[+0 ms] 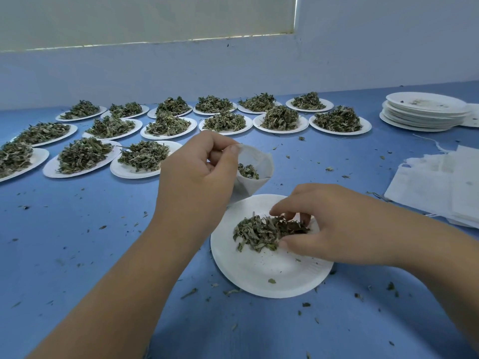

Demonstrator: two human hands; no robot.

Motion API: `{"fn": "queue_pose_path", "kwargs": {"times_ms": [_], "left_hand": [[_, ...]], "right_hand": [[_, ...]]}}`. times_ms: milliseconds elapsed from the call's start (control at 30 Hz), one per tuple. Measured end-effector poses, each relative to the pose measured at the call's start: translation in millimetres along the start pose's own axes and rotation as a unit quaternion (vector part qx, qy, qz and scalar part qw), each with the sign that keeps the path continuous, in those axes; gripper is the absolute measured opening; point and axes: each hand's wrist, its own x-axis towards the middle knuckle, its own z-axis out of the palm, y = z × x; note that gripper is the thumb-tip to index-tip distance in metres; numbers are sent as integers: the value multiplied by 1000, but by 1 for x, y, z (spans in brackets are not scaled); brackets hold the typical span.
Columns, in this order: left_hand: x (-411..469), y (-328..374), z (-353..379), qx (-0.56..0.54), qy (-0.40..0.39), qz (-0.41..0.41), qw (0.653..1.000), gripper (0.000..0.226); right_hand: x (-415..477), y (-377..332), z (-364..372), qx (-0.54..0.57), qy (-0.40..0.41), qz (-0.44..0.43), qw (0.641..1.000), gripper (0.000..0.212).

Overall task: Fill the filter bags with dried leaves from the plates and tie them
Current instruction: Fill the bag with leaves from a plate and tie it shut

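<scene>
My left hand (197, 174) pinches the rim of a white filter bag (255, 182) and holds its mouth open above the table. A few dried leaves lie inside the bag. Right below it sits a white paper plate (248, 270) with a small pile of dried leaves (261, 233). My right hand (318, 224) reaches into that pile from the right, its fingers and thumb curled round a clump of leaves.
Several paper plates heaped with dried leaves (168, 125) stand in rows across the far left and middle of the blue table (77, 255). A stack of used plates (425, 110) sits far right, and flat filter bags (440, 182) lie below it. Leaf crumbs are scattered about.
</scene>
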Motion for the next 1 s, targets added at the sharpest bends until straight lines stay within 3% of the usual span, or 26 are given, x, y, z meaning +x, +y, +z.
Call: {"fn": "queue_pose_path", "kwargs": {"times_ms": [133, 433, 733, 1000], "left_hand": [[0, 0, -1, 7, -2, 6, 1000, 15], [0, -3, 1, 6, 3, 15, 1000, 16], [1, -5, -5, 94, 66, 143, 983, 11], [2, -9, -3, 155, 59, 176, 970, 15]], "right_hand": [[1, 2, 4, -5, -21, -20, 1000, 55], [4, 3, 9, -14, -18, -34, 999, 40], [4, -3, 10, -40, 1, -40, 998, 27], [3, -11, 10, -74, 25, -58, 995, 25]]}}
